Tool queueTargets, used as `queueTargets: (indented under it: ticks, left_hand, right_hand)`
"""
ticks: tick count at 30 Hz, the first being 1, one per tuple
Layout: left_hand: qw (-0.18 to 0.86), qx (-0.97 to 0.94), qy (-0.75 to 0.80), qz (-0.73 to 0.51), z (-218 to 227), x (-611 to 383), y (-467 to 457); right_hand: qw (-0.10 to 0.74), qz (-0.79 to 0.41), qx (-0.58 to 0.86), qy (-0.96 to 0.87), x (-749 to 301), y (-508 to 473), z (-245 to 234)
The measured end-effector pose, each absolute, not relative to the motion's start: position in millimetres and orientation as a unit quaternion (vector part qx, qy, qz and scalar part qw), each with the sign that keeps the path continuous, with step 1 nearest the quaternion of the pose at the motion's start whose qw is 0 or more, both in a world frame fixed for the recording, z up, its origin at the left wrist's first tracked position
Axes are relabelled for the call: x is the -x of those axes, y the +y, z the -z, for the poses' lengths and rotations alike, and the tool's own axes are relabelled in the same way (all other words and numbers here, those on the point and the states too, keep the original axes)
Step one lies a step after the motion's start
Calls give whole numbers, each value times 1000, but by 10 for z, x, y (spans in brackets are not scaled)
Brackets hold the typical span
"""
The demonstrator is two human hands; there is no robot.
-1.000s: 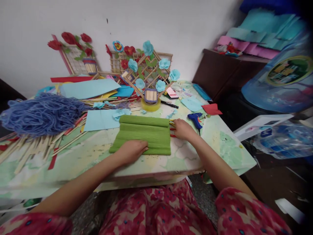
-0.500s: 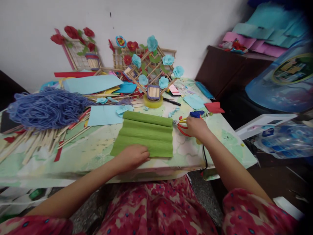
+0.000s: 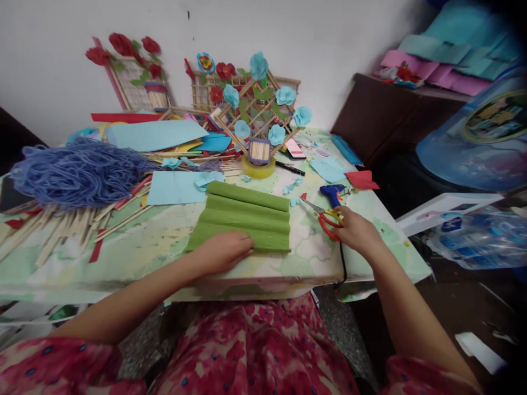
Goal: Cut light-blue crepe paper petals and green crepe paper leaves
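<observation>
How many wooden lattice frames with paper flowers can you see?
3: a red-flowered frame against the wall at far left, a second frame at centre back, and a diamond-set frame with blue flowers in front of it. Others may be hidden.

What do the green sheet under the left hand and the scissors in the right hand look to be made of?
The green sheet is likely crepe paper: matte, faintly ribbed, lying in soft rolled folds under the left hand. The scissors have blades that look like bare metal, grey and slightly shiny. Their handles are probably plastic, glossy red with yellow, gripped by the right hand.
</observation>
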State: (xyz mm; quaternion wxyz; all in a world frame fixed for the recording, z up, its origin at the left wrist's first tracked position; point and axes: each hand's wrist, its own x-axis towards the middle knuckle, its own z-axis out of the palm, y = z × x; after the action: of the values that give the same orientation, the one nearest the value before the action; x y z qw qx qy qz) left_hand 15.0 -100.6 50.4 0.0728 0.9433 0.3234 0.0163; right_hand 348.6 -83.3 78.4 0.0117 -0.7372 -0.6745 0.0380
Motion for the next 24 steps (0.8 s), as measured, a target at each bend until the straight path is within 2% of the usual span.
queueTargets:
  ticks: [6,9,11,15,17,20,24]
  left_hand:
    - [35,-935,352,20,-717,-212,-699]
    - [39,-933,355,34,-736,-238,-687]
    - [53,-936,345,35,-714,-240,-759]
    - [82,-951,296,31,-603,-219,-1013]
    - [82,-956,277,41,-529,-213,-1133]
    - [56,-956,284,53,-416,-243,-1246]
    - [38,-950,308,42,-310,-386,-1316]
  right_hand:
    - [42,-71,744,-663,-3286,-865,-577]
    - [107,-92,759,-636,-3286,-863,-559]
    - [189,-134,759,-608,-3311,-892,-567]
    - [402,-398,650,-507,-3297,-1099,-608]
    - [450,-527,562,-451,-3236,-1267,-624]
    - [430,-643,490,-402,-3103,-1539,-613]
    - [405,-715,438,-364,-2945,-1853,-553]
